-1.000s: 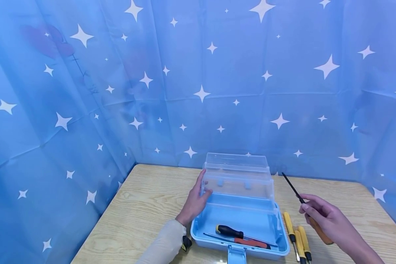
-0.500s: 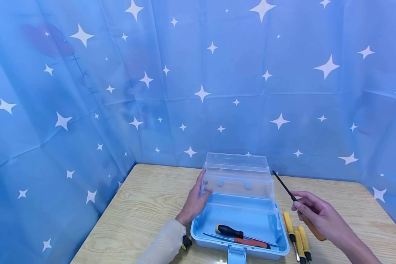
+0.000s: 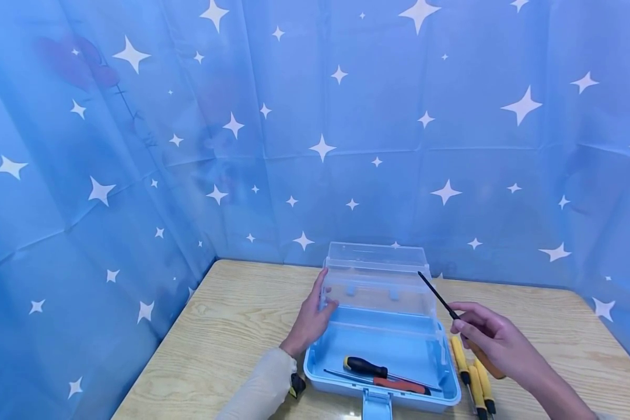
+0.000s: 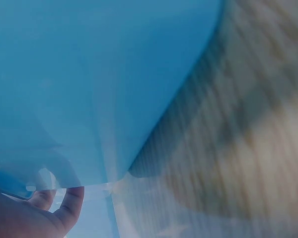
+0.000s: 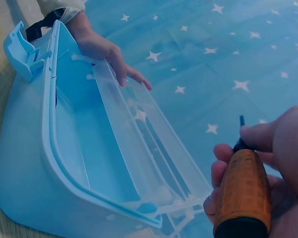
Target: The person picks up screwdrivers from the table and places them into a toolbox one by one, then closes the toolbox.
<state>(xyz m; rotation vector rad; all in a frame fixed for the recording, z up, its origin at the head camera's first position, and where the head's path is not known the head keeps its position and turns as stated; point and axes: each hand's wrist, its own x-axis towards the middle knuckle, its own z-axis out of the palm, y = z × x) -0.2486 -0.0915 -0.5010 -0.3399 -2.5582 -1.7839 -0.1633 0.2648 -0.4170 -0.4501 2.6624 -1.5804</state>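
Observation:
My left hand holds the left edge of the raised clear lid, thumb on the inner side. The lid belongs to a light blue toolbox. My right hand grips an orange-handled screwdriver with a black shaft. Its shaft slants up and left, and its tip overlaps the lid's right edge in the head view. Inside the box lie a black-and-yellow screwdriver and a red-handled screwdriver.
Several yellow-handled screwdrivers lie on the wooden table, right of the toolbox. The toolbox's front latch hangs down. A blue curtain with white stars stands behind the table.
My right hand has moved left with the orange-handled screwdriver, bringing its tip from right of the lid to overlap the lid's edge. The left hand and toolbox stay put.

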